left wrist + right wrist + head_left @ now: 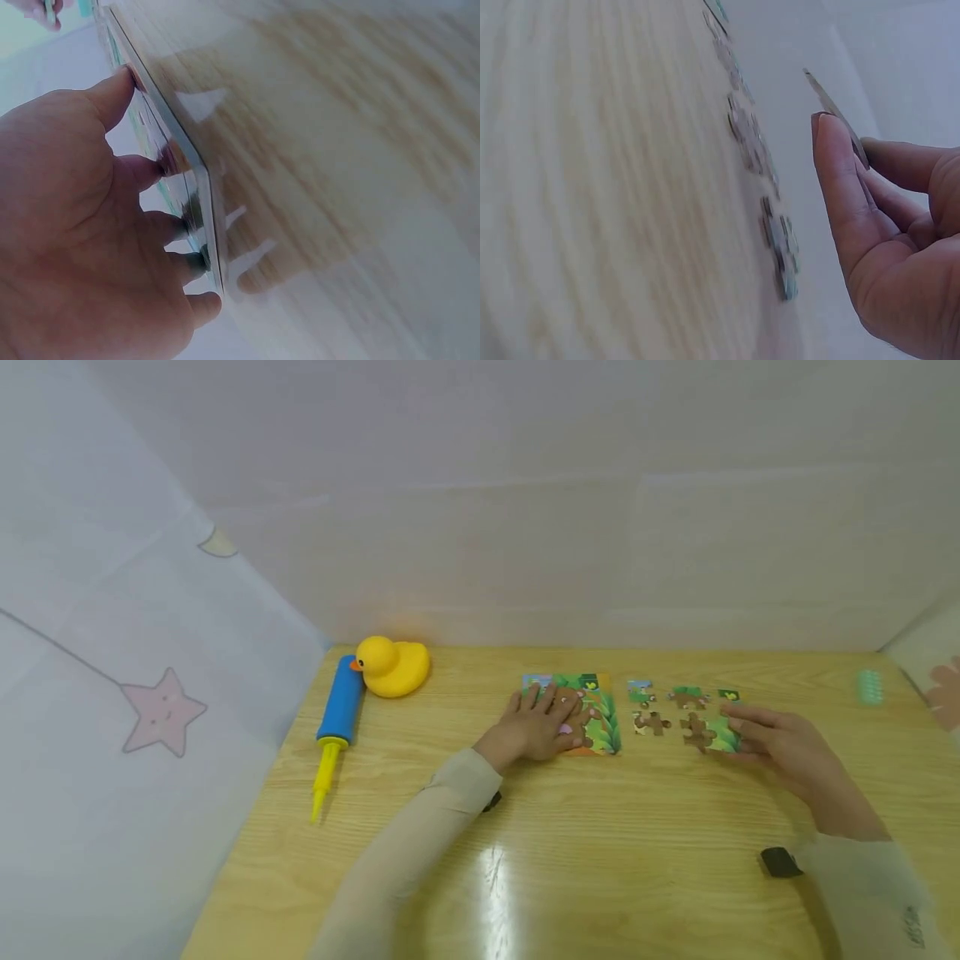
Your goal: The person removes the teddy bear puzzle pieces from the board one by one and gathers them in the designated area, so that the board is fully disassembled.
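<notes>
With fingers spread, my left hand (536,727) rests on a picture puzzle board (606,727) showing brown figures among green leaves. In the left wrist view, the fingertips touch the board's face (154,124) near its edge, and the board lies on the table. My right hand (787,752) pinches a green jigsaw piece (723,735) between thumb and fingers. The right wrist view shows this thin piece (838,120) edge-on, tilted and apart from the table. Several loose jigsaw pieces (651,723) lie between the board and my right hand.
A yellow rubber duck (397,668) sits at the back left against a blue hand pump (342,702) with a yellow nozzle. A small pale green bumpy object (870,687) lies at the far right. Pale cloth (480,560) rises behind the wooden table (570,843).
</notes>
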`<state>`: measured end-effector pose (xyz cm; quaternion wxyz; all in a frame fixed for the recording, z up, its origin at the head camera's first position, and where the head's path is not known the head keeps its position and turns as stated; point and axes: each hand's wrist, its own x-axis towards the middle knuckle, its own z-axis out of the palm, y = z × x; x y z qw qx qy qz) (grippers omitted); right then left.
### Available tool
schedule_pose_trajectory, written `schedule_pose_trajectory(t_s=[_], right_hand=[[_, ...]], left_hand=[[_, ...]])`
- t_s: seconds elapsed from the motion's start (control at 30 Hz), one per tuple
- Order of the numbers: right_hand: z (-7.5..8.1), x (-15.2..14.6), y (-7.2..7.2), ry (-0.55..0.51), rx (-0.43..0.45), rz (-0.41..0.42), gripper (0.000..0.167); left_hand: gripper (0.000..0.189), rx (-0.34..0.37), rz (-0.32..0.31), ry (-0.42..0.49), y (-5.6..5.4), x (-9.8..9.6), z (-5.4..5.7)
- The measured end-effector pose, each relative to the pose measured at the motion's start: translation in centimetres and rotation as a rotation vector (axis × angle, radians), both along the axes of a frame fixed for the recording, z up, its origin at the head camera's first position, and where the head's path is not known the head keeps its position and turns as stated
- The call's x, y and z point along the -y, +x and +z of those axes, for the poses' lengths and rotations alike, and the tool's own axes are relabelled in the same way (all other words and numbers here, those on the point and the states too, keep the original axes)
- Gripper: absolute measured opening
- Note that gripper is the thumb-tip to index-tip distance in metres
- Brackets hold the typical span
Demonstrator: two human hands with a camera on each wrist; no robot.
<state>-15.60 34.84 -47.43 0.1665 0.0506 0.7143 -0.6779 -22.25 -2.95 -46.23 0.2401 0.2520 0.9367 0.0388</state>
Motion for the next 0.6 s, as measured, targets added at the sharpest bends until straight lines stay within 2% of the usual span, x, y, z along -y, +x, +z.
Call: schedule_pose_trajectory(t_s=[0.07,0.23,0.37,0.47,0.53,0.6], right_hand=[[-0.2,-0.6,0.4,-0.047,0.025,-0.007,0.045],[-0.9,-1.9,1.6,-0.076,0.065,-0.019,0.024],[-1.3,-2.8,2.5,-0.092,0.101,-0.047,0.016],[-1.5,-3.1,2.9,-0.071,0.116,-0.056,0.012],[-1.5,-3.2,3.2,-0.028,0.112,-0.044,0.010],[-1.5,-3.4,3.3,0.023,0.098,-0.020,0.010]], left_hand=[[0.075,0.006,0.001,0.002,0.0,0.0,0.0],[0.076,0.000,0.003,-0.003,-0.1,0.0,-0.1],[0.076,0.010,0.003,0.001,-0.1,-0.1,0.0],[0.076,0.022,0.012,-0.003,-0.3,-0.2,-0.2],[0.075,0.026,0.019,-0.017,-0.6,-0.2,-0.7],[0.074,0.031,0.023,-0.022,-0.6,-0.2,-0.8]])
